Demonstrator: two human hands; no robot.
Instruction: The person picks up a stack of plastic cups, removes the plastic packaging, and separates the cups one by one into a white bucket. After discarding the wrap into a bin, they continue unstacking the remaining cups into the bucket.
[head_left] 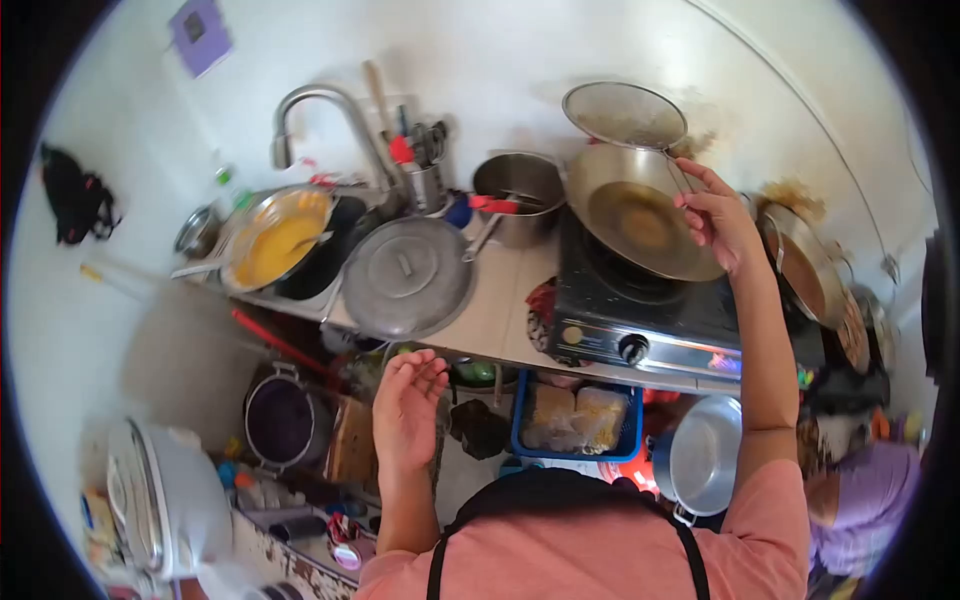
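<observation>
My right hand [718,215] is raised at the right rim of a wok [640,212] with oil in it, fingers pinched on the thin handle of a wire mesh skimmer [625,115] that hangs above the wok's far edge. The wok sits on a black gas stove [640,315]. My left hand [408,405] hovers open, palm down, below the counter edge and holds nothing. A large round metal lid [405,275] lies on the counter just above that hand.
A bowl of yellow batter [275,240] with a spoon sits in the sink under the tap [320,110]. A steel pot [518,195] stands behind the lid. Below are a blue crate [578,420], a pot [283,420] and a rice cooker [165,500]. A second pan [805,265] sits at the right.
</observation>
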